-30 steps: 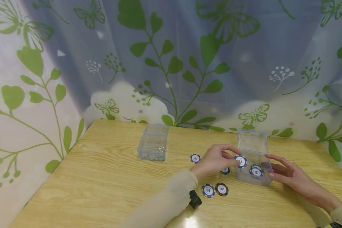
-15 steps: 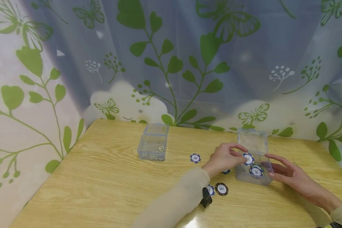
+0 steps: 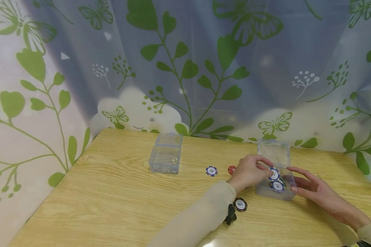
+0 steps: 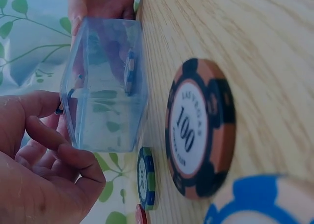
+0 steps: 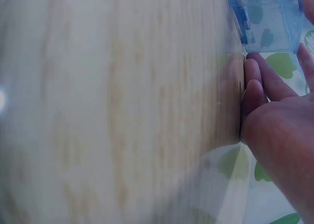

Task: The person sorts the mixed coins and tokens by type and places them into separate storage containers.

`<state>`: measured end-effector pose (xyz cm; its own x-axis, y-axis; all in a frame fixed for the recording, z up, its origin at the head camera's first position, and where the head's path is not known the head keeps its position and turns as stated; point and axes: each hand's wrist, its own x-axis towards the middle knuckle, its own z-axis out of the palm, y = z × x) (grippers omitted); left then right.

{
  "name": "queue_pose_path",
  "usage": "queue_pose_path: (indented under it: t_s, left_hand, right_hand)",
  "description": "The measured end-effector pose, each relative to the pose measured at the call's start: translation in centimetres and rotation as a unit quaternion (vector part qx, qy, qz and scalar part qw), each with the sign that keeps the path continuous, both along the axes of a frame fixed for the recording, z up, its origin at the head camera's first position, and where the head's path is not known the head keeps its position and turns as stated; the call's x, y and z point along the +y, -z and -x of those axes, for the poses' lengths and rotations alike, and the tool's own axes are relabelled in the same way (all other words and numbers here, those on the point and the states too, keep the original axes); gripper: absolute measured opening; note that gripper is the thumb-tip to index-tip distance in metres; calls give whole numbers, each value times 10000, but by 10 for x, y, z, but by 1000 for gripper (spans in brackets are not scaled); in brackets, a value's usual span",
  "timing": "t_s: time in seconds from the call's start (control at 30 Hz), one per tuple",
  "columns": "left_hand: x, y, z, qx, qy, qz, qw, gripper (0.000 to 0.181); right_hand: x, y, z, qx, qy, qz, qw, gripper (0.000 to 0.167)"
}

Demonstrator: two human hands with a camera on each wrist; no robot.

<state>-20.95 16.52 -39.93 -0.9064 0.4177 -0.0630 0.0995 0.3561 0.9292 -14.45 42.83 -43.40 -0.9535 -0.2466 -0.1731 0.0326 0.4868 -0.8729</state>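
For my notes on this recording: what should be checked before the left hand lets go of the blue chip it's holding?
1. Box lid open: ok, tipped back from the clear box.
2. Held chip secure: ok, pinched by the left hand.
3. Box steadied: ok, the right hand holds its right side.
4. Held chip clear of the chips inside: cannot tell, they overlap in the head view.
5. All chips in the box: not ok, a blue chip, a red chip and a black-and-brown chip are among those on the table.
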Motion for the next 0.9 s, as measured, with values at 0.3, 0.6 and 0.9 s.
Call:
queue_pose_path:
  t_s: [0.3, 0.6, 0.9]
  left_hand:
    - [-3, 0, 0, 45, 131, -24, 9999, 12]
    - [-6, 2, 3, 140, 255, -69, 9996, 14]
    - [-10, 5, 4, 135, 426, -199, 9988, 15]
  right_hand:
    - [0, 1, 0, 133, -33, 44, 9999, 61]
    - [1, 3, 1, 183, -115, 151, 9997, 62]
    - [0, 3, 0, 142, -56, 39, 9999, 61]
